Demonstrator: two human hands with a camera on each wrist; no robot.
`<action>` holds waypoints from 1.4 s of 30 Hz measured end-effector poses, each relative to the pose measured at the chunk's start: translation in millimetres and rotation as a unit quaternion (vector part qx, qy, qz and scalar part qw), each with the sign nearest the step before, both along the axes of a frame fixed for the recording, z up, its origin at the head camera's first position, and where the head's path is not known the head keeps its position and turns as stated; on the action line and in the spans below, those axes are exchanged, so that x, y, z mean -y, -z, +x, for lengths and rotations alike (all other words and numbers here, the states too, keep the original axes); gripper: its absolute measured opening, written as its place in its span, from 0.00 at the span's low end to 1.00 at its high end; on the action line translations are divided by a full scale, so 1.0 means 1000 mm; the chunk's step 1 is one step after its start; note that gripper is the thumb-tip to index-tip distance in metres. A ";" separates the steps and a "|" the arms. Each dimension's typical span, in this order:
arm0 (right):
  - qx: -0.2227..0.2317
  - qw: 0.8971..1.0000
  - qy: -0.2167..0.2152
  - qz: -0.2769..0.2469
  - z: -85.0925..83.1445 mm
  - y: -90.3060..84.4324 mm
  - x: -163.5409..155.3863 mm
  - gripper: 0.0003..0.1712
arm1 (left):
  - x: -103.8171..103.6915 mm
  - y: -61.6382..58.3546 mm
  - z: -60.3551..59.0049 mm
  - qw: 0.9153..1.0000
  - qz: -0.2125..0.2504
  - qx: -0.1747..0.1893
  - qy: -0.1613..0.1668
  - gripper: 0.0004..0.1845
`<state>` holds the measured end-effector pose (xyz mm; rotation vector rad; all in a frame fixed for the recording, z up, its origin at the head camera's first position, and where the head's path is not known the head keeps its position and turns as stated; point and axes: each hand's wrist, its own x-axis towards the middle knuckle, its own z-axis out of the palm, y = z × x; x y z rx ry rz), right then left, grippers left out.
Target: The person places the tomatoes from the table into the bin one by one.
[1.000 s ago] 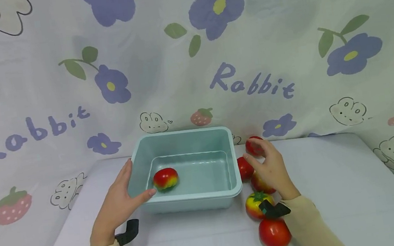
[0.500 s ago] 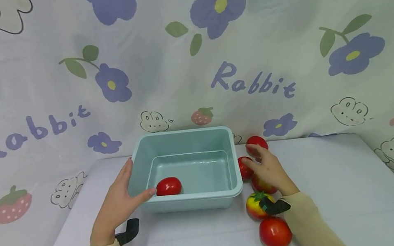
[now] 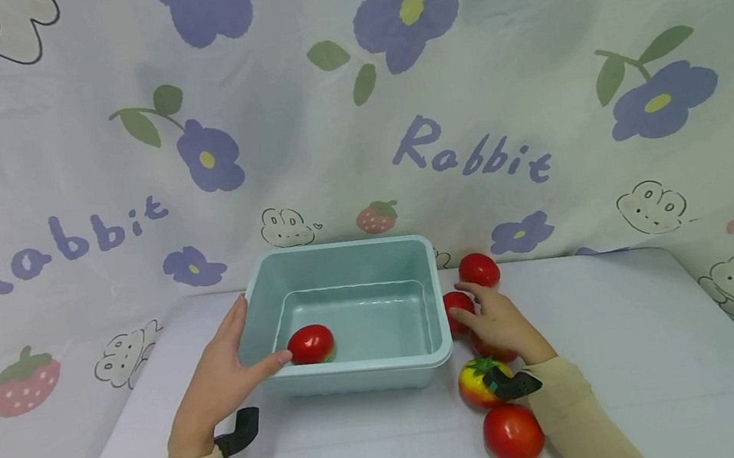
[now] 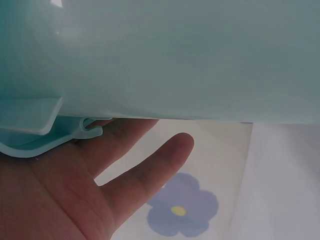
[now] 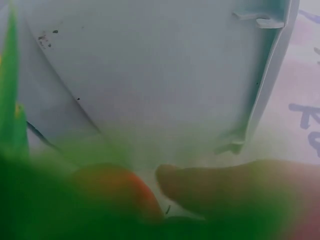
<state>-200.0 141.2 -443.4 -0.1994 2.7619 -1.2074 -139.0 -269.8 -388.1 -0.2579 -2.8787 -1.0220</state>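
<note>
A pale green plastic bin [image 3: 358,373] stands in the middle of the table, with one red tomato [image 3: 310,344] lying at its front left inside. My left hand [image 3: 220,380] lies flat against the bin's left wall [image 4: 160,55], thumb on the front corner of the rim. My right hand [image 3: 499,322] is low over the tomatoes to the right of the bin, its fingertips touching a red tomato [image 3: 456,302] beside the bin wall. Another tomato [image 3: 493,355] is partly hidden under that palm. The right wrist view is blurred and shows the bin's outer wall [image 5: 150,75].
Three more tomatoes lie to the right of the bin: one red [image 3: 479,270] at the back, a yellow-red one with a green stalk [image 3: 475,386], and a red one [image 3: 512,434] near the front edge. A flower-printed cloth [image 3: 351,107] hangs behind the table.
My right hand came down and back from the far tomato to the one beside the bin. The tomato inside the bin rolled a little and turned its red side up.
</note>
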 end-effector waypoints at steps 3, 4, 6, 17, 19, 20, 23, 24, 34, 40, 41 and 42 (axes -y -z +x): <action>0.009 1.000 0.000 0.014 0.000 0.001 0.000 0.34 | 0.000 -0.001 0.001 1.000 0.002 0.001 0.000 0.60; 0.012 1.000 0.000 0.017 0.000 0.001 0.000 0.34 | -0.001 -0.001 0.001 1.000 0.003 0.002 0.000 0.60; 0.016 1.000 0.000 0.020 0.000 0.001 0.000 0.34 | -0.001 -0.002 0.001 1.000 0.003 0.004 -0.001 0.60; 0.014 1.000 0.002 0.008 -0.001 0.002 0.000 0.34 | -0.003 -0.003 0.000 1.000 -0.002 0.010 -0.009 0.59; 0.007 1.000 0.000 0.004 0.000 0.001 0.000 0.34 | -0.003 -0.004 0.000 1.000 -0.001 0.011 -0.009 0.59; 0.004 1.000 0.000 0.001 0.000 0.000 0.000 0.34 | -0.003 -0.004 0.000 1.000 -0.001 0.012 -0.010 0.59; -0.011 1.000 0.000 -0.003 0.000 -0.001 -0.001 0.33 | -0.003 -0.004 0.000 1.000 -0.001 0.011 -0.009 0.60; -0.016 1.000 0.000 -0.004 0.000 -0.002 -0.001 0.33 | -0.003 -0.004 0.000 1.000 0.000 0.011 -0.008 0.60; -0.038 0.999 0.008 -0.019 0.004 -0.009 -0.003 0.34 | -0.002 -0.003 0.001 1.000 0.006 0.008 -0.004 0.60; -0.061 0.997 0.014 -0.042 0.008 -0.015 -0.004 0.35 | -0.001 -0.002 0.001 1.000 0.004 0.005 -0.002 0.60; -0.067 0.997 0.015 -0.045 0.008 -0.016 -0.004 0.34 | -0.001 -0.002 0.001 1.000 0.004 0.004 -0.001 0.60; -0.073 0.996 0.018 -0.046 0.009 -0.018 -0.003 0.34 | -0.001 -0.002 0.000 1.000 0.005 0.003 -0.001 0.60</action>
